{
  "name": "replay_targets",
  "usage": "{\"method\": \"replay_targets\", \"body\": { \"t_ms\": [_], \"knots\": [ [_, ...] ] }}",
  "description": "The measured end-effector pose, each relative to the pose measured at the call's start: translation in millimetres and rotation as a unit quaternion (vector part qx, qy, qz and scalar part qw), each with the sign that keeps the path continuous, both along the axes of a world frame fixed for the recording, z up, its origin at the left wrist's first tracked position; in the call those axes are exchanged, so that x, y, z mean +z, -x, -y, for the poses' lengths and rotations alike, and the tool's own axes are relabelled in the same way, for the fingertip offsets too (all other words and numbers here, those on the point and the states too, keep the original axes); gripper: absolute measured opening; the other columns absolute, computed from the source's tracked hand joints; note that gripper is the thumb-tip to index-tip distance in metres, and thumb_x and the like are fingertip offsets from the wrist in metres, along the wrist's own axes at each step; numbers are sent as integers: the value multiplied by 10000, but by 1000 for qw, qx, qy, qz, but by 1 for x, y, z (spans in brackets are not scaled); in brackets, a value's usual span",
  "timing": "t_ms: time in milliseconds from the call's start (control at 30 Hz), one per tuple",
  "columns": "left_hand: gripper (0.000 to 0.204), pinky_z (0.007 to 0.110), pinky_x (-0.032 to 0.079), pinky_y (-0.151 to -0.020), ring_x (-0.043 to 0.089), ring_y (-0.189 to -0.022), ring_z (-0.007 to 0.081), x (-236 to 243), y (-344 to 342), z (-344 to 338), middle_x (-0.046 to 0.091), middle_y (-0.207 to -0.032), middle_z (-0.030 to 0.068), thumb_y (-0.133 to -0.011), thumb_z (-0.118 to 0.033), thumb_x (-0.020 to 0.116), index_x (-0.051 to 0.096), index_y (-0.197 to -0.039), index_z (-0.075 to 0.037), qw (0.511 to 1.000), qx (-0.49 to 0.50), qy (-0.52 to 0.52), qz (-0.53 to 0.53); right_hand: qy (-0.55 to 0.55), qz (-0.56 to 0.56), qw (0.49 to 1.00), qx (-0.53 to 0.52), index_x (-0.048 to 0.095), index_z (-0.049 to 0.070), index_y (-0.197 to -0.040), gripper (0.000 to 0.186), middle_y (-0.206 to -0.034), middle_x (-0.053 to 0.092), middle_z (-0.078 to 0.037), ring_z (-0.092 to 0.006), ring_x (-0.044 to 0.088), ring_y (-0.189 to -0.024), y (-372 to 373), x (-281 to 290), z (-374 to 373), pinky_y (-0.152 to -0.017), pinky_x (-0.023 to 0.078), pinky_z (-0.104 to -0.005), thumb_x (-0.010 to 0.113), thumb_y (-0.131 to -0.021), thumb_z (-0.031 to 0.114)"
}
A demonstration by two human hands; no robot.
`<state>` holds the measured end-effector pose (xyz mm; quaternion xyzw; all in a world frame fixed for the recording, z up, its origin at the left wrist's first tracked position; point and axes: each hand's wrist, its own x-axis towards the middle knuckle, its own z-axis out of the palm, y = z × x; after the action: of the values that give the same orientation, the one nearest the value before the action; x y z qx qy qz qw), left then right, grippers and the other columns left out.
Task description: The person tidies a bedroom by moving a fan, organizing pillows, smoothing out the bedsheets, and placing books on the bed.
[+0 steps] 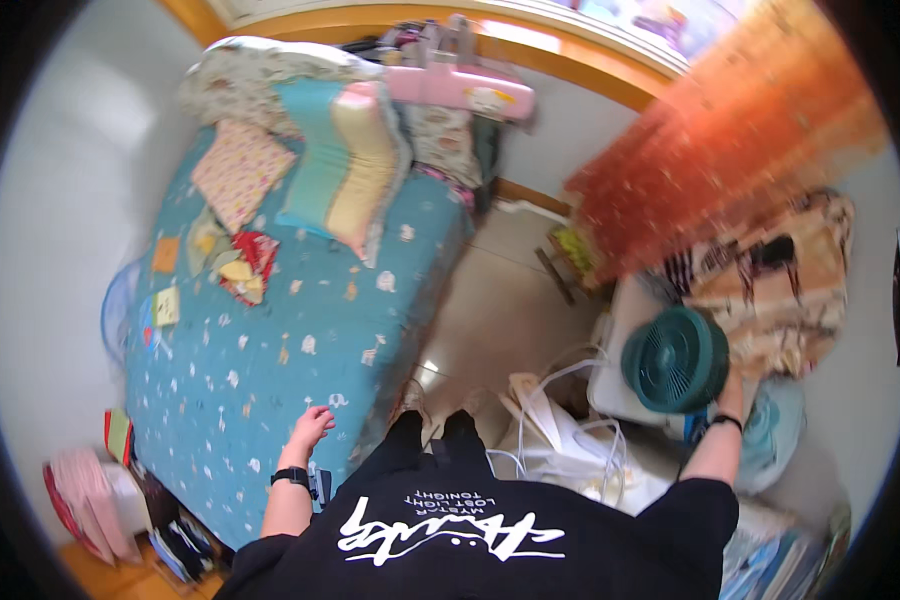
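Your black T-shirt [450, 535] is nearest; right of the bed [300, 375], your right hand [732, 395] meets the green electric fan [675, 360], fingers hidden, closure untellable. Over the bed, your left hand [313, 425] is loosely curled, empty. You seem to be handling the fan; next, probably steady it.

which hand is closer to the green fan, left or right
Right: the right hand is at the right edge of the fan, its fingers mostly hidden. The left hand is far to the fan's left, over the bed.
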<state>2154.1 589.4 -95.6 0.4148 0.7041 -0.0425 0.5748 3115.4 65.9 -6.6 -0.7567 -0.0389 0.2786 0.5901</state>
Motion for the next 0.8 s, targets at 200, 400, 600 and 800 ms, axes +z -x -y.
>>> {"method": "replay_targets", "body": {
  "t_ms": [200, 400, 600, 800],
  "knots": [
    [553, 395, 589, -996, 759, -1241, 219, 8, 27, 1, 752, -1439, 107, -1122, -314, 697, 592, -1606, -66, 1000, 4, 4, 10, 35, -53, 997, -42, 730, -2, -1426, 432, -1377, 781, -107, -285, 722, -1196, -26, -12, 12, -1040, 574, -438, 653, -1124, 298],
    [519, 384, 586, -890, 776, -1183, 211, -7, 59, -12, 778, -1369, 88, -1107, -329, 698, 635, -1552, -68, 999, 21, 0, 24, 70, 29, 995, -69, 669, 31, -1544, 488, -1473, 752, -125, -331, 720, -1254, -25, 21, 11, -1077, 575, -459, 666, -1124, 279],
    [484, 359, 562, -708, 800, -1051, 205, -39, 149, -22, 802, -1246, 90, -1069, -314, 684, 673, -1473, -48, 997, 71, 0, 26, 245, 310, 916, -74, 716, 12, -1385, 388, -1125, 790, -99, -279, 741, -977, 52, 56, -116, -822, 591, -408, 749, -1034, 174],
    [445, 446, 602, -915, 779, -1174, 252, -47, 267, -32, 777, -1352, 100, -1102, -310, 607, 661, -1475, -72, 995, 83, 56, 3, 42, 25, 999, 23, 722, 67, -1261, 250, -950, 722, -34, -167, 688, -778, 259, 9, -322, -594, 519, -310, 734, -1011, 78]
  ]
}}
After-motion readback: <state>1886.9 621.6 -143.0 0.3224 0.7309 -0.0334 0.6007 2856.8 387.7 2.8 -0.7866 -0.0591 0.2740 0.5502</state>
